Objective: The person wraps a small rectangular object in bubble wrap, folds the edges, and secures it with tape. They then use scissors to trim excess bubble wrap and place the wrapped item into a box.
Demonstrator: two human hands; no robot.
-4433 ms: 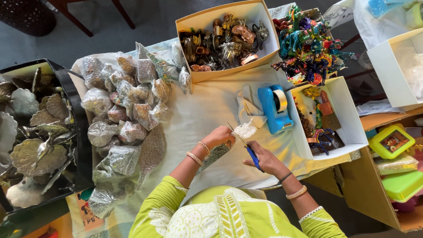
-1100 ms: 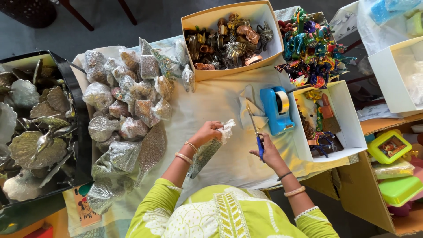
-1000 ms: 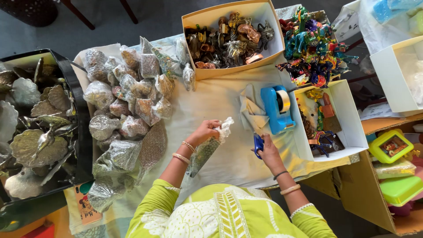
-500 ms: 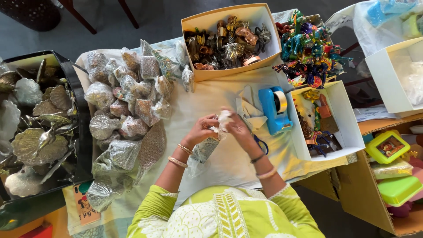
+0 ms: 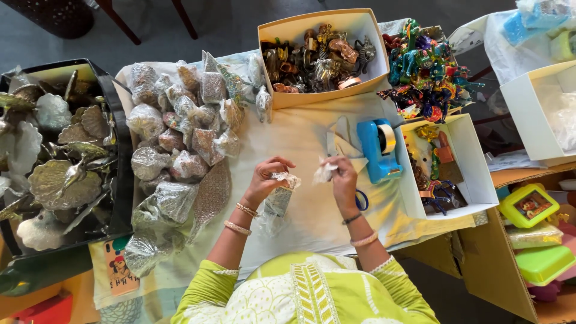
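Left hand (image 5: 268,177) pinches the top of a clear packet (image 5: 279,201) hanging lengthwise toward the worktop's near edge; right hand (image 5: 343,174), just beside, grips crumpled wrap (image 5: 324,173)

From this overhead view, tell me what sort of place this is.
Probably a craft packing table: wrapped pieces heaped at left, a box of metal figurines, and a blue tape dispenser near the right hand.
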